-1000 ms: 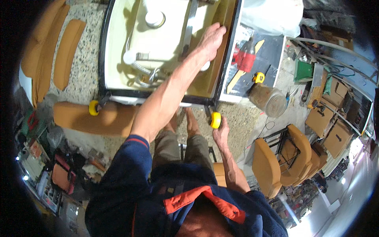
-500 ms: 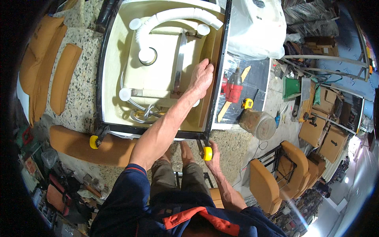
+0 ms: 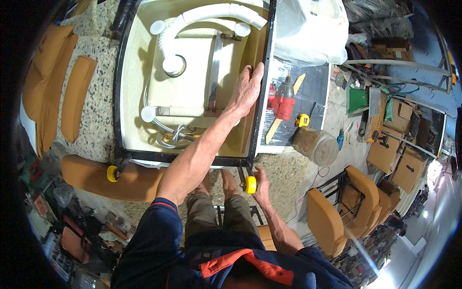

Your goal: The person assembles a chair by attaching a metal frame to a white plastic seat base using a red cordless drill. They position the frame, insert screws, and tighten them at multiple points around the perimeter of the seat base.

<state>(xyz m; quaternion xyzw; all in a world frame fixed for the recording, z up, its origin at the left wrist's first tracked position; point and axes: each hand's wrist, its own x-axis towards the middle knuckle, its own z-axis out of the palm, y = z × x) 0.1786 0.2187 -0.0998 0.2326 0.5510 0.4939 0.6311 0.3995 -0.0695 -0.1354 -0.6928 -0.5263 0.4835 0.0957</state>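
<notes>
An upturned-looking cream basin point(image 3: 192, 91) sits inside a black metal frame point(image 3: 192, 158) with yellow caster wheels. A white corrugated hose point(image 3: 211, 14) curves from its round drain fitting, and braided hoses point(image 3: 173, 137) lie coiled near the front. My left hand point(image 3: 248, 90) reaches across the basin and rests against the brown wooden panel point(image 3: 250, 123) along the right side, fingers stretched out. Beside the front right caster wheel point(image 3: 250, 184) is my right hand point(image 3: 261, 187). The wheel and frame partly hide its fingers, so its grip does not show clearly.
Right of the frame lie a red and grey power driver point(image 3: 285, 101), a yellow tape measure point(image 3: 302, 120) and a clear plastic jar point(image 3: 317, 147). Brown padded chairs point(image 3: 327, 216) stand at the lower right. Brown cushions point(image 3: 77, 98) lie on the left, cardboard boxes point(image 3: 406, 168) at the right.
My left hand has straightened its fingers along the wooden panel. Frame and basin appear slightly farther left; the view has shifted a little too. My right hand stays beside the caster wheel.
</notes>
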